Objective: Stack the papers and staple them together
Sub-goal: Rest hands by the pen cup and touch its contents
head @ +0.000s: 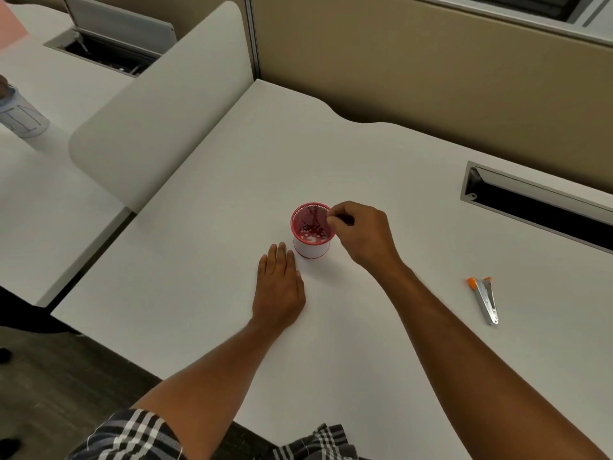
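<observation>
We look down on a white desk in an office cubicle, closed in at the back by a tan partition wall, and we take the red mesh cup near its middle as our landmark. Far left of the cup, past a rounded white divider panel, a clear cylinder with dark lettering stands on the neighbouring desk. Just left of the cup and a little nearer to us, our left hand lies flat on the desk, palm down, fingers straight and close together, holding nothing. The cup stands upright with a white band round its lower wall; inside it we see only pale specks on the bottom. Our right hand hovers at the cup's right rim, fingers curled with the thumb and forefinger pinched together; whether anything sits between them we cannot tell. Well to the right of the cup and nearer to us, the stapler lies on the desk, swung open, its long axis running roughly away from us and its orange-tipped ends pointing toward the wall. Behind it, a dark cable slot is set into the desk.
</observation>
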Motion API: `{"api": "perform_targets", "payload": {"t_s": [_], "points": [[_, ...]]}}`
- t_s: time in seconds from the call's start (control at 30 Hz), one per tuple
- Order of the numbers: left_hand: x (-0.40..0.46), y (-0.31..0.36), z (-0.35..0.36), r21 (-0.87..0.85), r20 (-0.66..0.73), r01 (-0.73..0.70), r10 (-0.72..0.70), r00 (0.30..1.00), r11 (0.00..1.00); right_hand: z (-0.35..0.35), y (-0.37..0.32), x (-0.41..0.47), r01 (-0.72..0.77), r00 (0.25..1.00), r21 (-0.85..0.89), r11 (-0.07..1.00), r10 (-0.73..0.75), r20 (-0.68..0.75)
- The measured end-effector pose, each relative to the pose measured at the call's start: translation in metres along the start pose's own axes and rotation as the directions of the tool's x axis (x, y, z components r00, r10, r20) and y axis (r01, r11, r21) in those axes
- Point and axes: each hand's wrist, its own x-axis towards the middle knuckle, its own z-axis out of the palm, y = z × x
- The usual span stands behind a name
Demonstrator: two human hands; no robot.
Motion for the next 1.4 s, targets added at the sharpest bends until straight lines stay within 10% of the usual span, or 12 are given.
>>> {"api": "perform_targets", "payload": {"t_s": [0.13,0.37,1.03,1.2,1.4], "points": [[0.001,-0.001,0.001,0.018,0.001,-0.003,0.003,1.0,1.0,0.001,0.027,-0.031,-0.068,0.998,0.044,0.997,0.069,-0.008],[0.001,-0.001,0.002,0.031,0.003,-0.005,0.005,1.0,1.0,0.042,0.082,-0.073,0.003,0.951,-0.425,0.905,0.128,0.281],[0.001,-0.002,0.003,0.017,0.007,0.008,-0.008,1.0,1.0,0.071,0.091,-0.076,0.164,0.973,-0.595,0.787,-0.029,0.23],[0.001,-0.001,0.003,0.035,0.014,0.001,-0.001,1.0,0.999,0.048,0.086,-0.063,-0.22,0.966,-0.166,0.961,0.238,0.096],[0.002,-0.002,0.005,0.046,0.009,-0.008,0.008,1.0,0.999,0.007,0.042,-0.027,-0.335,0.938,0.486,0.807,0.332,0.095]]}}
